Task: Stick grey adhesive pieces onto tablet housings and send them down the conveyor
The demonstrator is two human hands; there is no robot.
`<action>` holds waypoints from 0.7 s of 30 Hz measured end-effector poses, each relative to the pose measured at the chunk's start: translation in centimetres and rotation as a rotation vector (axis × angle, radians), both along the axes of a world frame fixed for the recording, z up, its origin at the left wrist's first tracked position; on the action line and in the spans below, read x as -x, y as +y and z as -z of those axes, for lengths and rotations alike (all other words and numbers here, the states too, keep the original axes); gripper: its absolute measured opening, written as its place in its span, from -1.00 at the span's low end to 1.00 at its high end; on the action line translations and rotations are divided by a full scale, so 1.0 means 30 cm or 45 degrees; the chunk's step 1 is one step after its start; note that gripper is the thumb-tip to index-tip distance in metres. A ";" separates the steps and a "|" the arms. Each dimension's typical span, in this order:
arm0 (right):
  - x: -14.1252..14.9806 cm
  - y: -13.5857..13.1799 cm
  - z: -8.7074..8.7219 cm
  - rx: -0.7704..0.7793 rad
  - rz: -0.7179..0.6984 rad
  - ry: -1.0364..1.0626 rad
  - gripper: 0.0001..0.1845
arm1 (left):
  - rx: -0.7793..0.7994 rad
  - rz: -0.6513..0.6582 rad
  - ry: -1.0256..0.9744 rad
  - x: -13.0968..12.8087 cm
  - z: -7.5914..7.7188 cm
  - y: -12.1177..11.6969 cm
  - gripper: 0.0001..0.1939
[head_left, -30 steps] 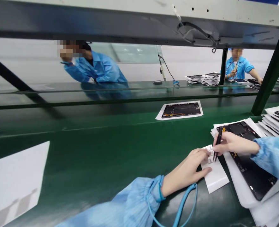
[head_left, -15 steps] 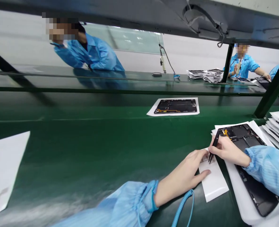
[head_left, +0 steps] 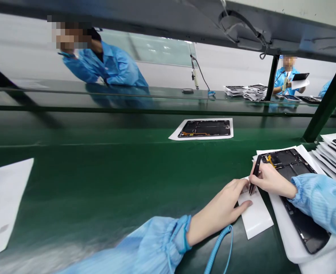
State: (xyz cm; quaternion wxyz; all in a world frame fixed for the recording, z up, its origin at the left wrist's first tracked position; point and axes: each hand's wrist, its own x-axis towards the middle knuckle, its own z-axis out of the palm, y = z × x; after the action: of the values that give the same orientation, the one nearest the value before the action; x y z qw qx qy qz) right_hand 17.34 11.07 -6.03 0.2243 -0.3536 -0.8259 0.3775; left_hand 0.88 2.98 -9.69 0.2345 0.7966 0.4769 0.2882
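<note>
On the green belt [head_left: 99,179], the left hand [head_left: 217,215], fingers spread, pins a white sheet [head_left: 256,219] flat; the right hand [head_left: 270,180] pinches black tweezers [head_left: 255,177].

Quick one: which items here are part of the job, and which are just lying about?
Part of the job:
right hand, gripping black tweezers
left hand, resting on a white sheet
dark electronic panel, right beside them

Just lying about:
stacked panels
panel on the belt
loose white paper
</note>
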 end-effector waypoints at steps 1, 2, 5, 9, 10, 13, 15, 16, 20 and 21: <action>0.000 0.001 0.000 -0.002 0.004 -0.007 -0.82 | -0.001 0.004 -0.002 0.000 -0.001 0.001 -0.59; -0.001 0.003 -0.001 -0.003 0.005 -0.014 -0.82 | -0.002 0.008 -0.005 0.000 -0.002 0.001 -0.58; -0.002 0.004 -0.003 0.007 0.003 -0.035 -0.82 | -0.005 0.019 -0.012 0.001 -0.004 0.000 -0.59; -0.003 0.002 -0.007 0.025 0.010 -0.051 -0.82 | 0.000 0.027 -0.018 0.001 -0.008 -0.003 -0.62; -0.003 0.000 -0.008 0.026 0.012 -0.051 -0.83 | 0.002 0.027 -0.019 0.002 -0.008 -0.003 -0.63; -0.001 -0.003 -0.013 0.028 0.004 -0.058 -0.83 | 0.007 0.025 -0.017 0.003 -0.010 -0.004 -0.61; 0.000 -0.005 -0.017 0.037 -0.008 -0.071 -0.81 | 0.013 0.024 -0.015 0.004 -0.010 -0.004 -0.59; 0.001 -0.005 -0.019 0.043 -0.011 -0.077 -0.80 | 0.015 0.024 -0.014 0.005 -0.010 -0.004 -0.58; 0.001 -0.002 -0.020 0.078 -0.021 -0.090 -0.78 | 0.027 0.032 -0.011 0.005 -0.009 -0.002 -0.62; 0.001 -0.002 -0.020 0.088 -0.027 -0.091 -0.78 | 0.030 0.033 -0.012 0.005 -0.009 -0.002 -0.63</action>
State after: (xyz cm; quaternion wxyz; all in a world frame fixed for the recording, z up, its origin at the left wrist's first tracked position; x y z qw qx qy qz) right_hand 17.33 11.02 -5.43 0.1783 -0.3657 -0.8236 0.3951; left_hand 0.72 2.92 -9.42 0.2496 0.7986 0.4687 0.2833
